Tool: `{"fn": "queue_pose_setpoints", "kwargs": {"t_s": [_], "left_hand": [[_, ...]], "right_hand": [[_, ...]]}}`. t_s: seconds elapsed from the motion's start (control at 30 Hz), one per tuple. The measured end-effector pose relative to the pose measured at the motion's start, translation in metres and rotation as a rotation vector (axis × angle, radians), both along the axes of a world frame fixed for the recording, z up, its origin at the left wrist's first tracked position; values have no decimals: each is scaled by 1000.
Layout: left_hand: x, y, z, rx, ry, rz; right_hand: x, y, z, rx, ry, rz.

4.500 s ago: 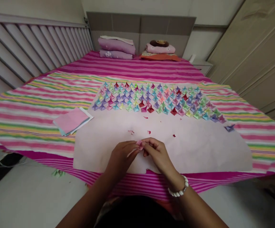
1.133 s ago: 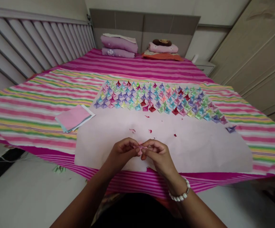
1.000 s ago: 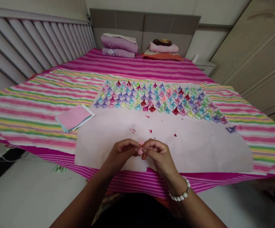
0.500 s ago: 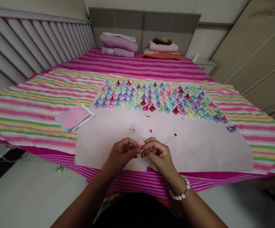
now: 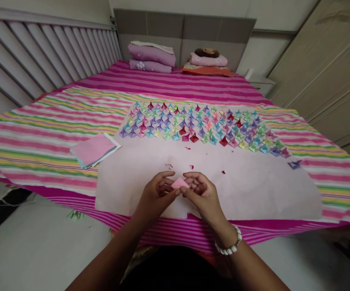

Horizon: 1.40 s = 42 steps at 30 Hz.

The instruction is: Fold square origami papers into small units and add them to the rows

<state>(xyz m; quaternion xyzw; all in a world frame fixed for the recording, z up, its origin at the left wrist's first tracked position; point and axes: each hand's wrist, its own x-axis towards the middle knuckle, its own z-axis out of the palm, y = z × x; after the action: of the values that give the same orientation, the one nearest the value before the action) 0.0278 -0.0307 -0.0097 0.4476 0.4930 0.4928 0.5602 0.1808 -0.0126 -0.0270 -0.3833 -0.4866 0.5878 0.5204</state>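
Pink paper, lower centre of frame: now shows wider triangle, not earlier diamond; sits pinched between left hand and right hand; seems mid-fold.

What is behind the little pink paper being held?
Beyond the pink paper lie red scraps and, farther off, rows of folded papers, all on a big pale sheet. The pink paper's far side, and whatever it and the fingers cover, cannot be seen.
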Motion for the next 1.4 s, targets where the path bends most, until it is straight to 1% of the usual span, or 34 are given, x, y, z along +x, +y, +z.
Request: {"fn": "queue_pose_setpoints", "kwargs": {"t_s": [0.23,0.33,0.5,0.57,0.7,0.8,0.9,0.97,1.0,1.03,1.07,1.17,1.23,1.3,1.4], "left_hand": [[-3,3,-6,-95,29,-66],[-4,4,-9,-92,13,-66],[-5,4,-9,-43,79,-47],[-5,4,-10,-54,75,-38],[1,2,-15,-103,-80,-4],[9,0,-19,-106,-197,10],[14,1,-19,-105,-307,41],[12,3,-17,-131,-391,65],[9,4,-15,-165,-434,61],[6,5,-13,-212,-483,49],[2,7,-11,-272,-530,9],[-7,7,-8,-460,-664,-188],[-8,6,-8,-532,-738,-284],[-6,3,-9,-569,-797,-325],[0,0,-11,-603,-863,-346]], "right_hand": [[-3,-1,2,55,-40,2],[-2,-2,3,59,-50,4],[2,1,2,21,-36,31],[4,2,1,15,-17,34],[5,3,-1,20,3,-1],[0,2,-2,21,22,-38],[-3,0,-3,13,45,-84],[-2,1,-3,14,70,-68],[0,2,-3,21,86,-32],[3,3,-3,29,101,17],[6,4,-3,32,111,70],[13,7,-3,-2,119,202],[14,7,-3,-34,140,276],[12,6,-2,-40,173,333],[7,4,1,-35,212,363]]}}
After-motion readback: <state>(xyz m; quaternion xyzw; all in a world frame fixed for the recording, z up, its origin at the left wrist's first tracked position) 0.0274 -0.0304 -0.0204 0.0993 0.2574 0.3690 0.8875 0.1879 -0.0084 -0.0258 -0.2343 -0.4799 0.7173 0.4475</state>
